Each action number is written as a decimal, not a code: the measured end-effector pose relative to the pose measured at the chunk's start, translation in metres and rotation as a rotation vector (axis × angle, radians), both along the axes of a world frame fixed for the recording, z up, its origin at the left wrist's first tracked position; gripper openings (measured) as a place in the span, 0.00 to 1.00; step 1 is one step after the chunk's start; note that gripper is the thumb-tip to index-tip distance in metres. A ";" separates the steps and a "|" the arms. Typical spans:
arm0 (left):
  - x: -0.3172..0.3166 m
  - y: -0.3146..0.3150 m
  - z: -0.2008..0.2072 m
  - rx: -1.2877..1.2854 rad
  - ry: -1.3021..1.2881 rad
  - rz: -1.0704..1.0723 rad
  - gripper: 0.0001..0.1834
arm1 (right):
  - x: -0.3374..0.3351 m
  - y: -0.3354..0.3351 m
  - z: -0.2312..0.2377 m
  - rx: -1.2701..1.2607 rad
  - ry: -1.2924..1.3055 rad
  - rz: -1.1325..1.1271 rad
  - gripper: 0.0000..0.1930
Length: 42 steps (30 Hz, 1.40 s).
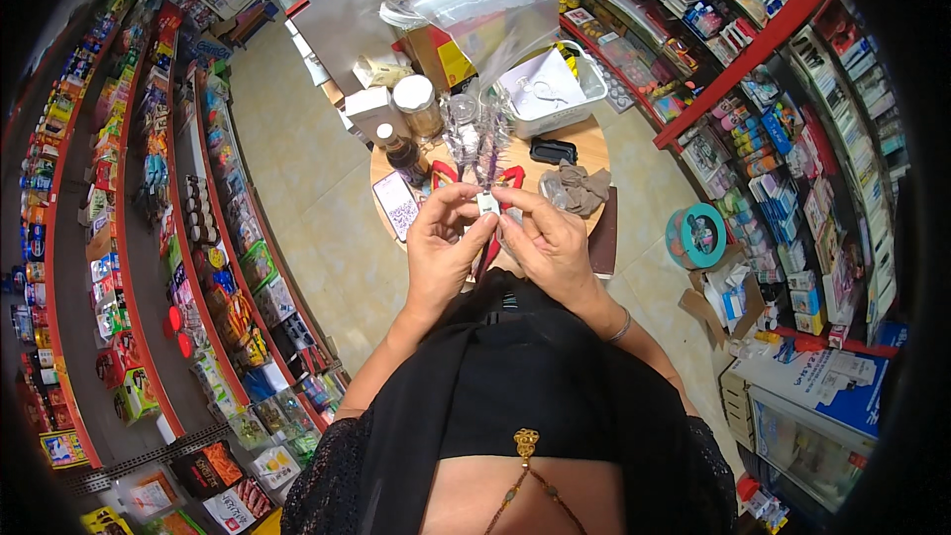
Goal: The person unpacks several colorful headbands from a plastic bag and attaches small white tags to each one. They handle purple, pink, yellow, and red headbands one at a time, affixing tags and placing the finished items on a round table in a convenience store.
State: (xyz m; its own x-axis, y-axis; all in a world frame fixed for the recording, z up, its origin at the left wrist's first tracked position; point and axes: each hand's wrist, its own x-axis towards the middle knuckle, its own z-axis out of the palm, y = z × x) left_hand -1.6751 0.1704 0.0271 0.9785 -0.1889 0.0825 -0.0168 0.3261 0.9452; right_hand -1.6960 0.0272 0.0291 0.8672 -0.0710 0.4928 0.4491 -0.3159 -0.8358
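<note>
My left hand [448, 234] and my right hand [543, 238] meet over the near edge of a round wooden table [591, 151]. Between their fingertips is a small white piece [487, 204] with a dark mark, gripped from both sides; its exact kind is too small to tell. Just beyond the fingers lies a pile of clear plastic packets [466, 129], with something purple among them. Red handles [443, 174] show on either side of my hands, their tool partly hidden. A card with a square code [396, 204] lies left of my left hand.
A dark bottle [401, 151], a white-lidded jar [417, 107] and a white box [373, 114] stand on the table's left. To the right are a white basket [565, 117], a black tray [553, 152] and a crumpled grey-brown bag [582, 188]. Stocked shelves [213, 238] line both sides.
</note>
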 end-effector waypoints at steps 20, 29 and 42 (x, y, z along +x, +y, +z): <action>0.009 0.005 -0.003 0.331 -0.243 -0.048 0.20 | 0.004 -0.014 0.006 -0.089 0.094 0.111 0.14; 0.009 0.002 -0.001 0.705 -0.525 0.089 0.30 | 0.011 0.003 -0.015 0.564 0.490 0.170 0.13; 0.004 0.018 0.033 0.683 -0.932 0.352 0.17 | 0.023 -0.009 -0.029 0.921 0.603 0.296 0.11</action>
State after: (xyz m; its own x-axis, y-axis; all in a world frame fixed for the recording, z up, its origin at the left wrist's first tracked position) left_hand -1.6714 0.1885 0.0603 0.6033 -0.2038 0.7710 -0.7712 -0.3952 0.4990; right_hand -1.6734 0.0187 0.0005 0.9880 0.0569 -0.1433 -0.1495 0.5812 -0.7999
